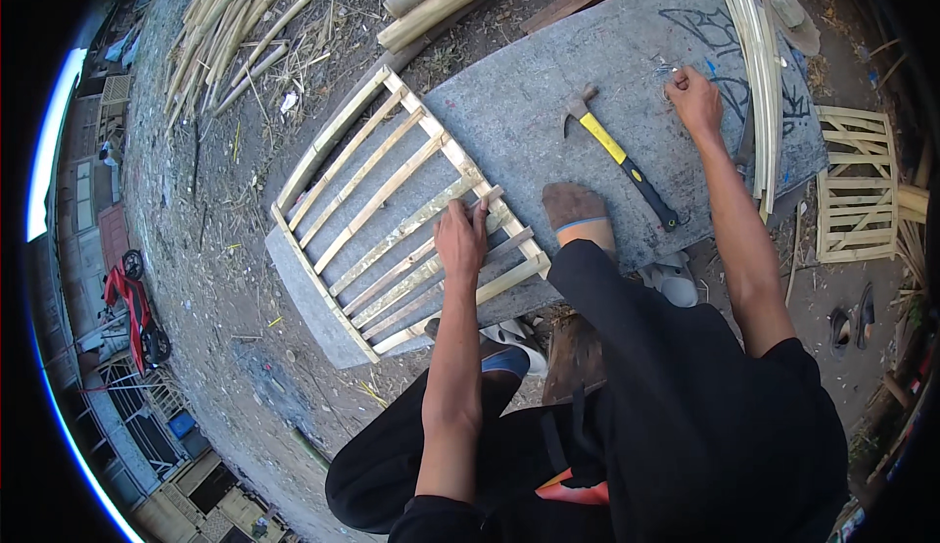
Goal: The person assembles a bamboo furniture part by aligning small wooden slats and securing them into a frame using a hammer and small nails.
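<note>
A slatted bamboo frame (390, 190) lies on a grey slab (509, 83), its thin strips running between two long rails. My left hand (460, 241) is closed around one bamboo slat (487, 200) where it crosses the near rail. Over the slab's right part, my right hand (693, 102) has its fingers pinched together beside a few small metal bits that look like nails (666, 70). Whatever is between those fingertips is too small to make out. Between my hands lies a claw hammer (617, 156) with a yellow and black handle, untouched.
My foot (576, 212) rests on the slab near the hammer. A bundle of pale bamboo strips (759, 73) lies across the slab's right end. Beyond it sits another slatted frame (857, 186). Thick bamboo poles (460, 0) and loose strips (220, 29) lie at the far side.
</note>
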{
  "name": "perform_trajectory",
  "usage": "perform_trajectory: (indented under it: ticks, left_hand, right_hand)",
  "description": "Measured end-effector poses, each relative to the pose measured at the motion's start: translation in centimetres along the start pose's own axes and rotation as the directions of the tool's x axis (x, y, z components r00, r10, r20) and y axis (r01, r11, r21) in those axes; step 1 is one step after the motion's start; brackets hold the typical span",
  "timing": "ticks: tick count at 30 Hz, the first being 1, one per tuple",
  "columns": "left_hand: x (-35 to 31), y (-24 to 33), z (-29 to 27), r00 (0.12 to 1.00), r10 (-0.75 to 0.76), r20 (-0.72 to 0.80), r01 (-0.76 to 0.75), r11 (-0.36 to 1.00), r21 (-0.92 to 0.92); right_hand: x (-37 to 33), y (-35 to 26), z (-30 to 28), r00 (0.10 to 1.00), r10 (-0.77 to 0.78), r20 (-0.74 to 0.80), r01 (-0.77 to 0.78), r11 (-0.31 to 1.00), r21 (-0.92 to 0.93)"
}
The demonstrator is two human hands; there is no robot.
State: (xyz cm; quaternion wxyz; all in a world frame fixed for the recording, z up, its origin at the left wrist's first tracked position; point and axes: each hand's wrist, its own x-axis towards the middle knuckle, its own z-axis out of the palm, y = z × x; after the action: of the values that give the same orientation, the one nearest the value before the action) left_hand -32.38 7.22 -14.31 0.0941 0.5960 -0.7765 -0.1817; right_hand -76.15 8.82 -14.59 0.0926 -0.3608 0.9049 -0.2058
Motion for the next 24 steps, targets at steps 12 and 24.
perform_trajectory:
  ticks: [12, 24]
  left_hand:
    - [1.3, -1.9, 0.1, 0.999, 0.026, -0.041, -0.027, 0.999, -0.023]
    - [2.0, -2.3, 0.1, 0.996, 0.069, -0.06, -0.071, 0.997, -0.038]
  right_hand:
    - [-0.3, 1.4, 1.6, 0.996, -0.034, -0.088, 0.05, 0.982, 0.184]
    - [-0.5, 1.4, 1.7, 0.99, -0.04, -0.133, 0.069, 0.974, 0.218]
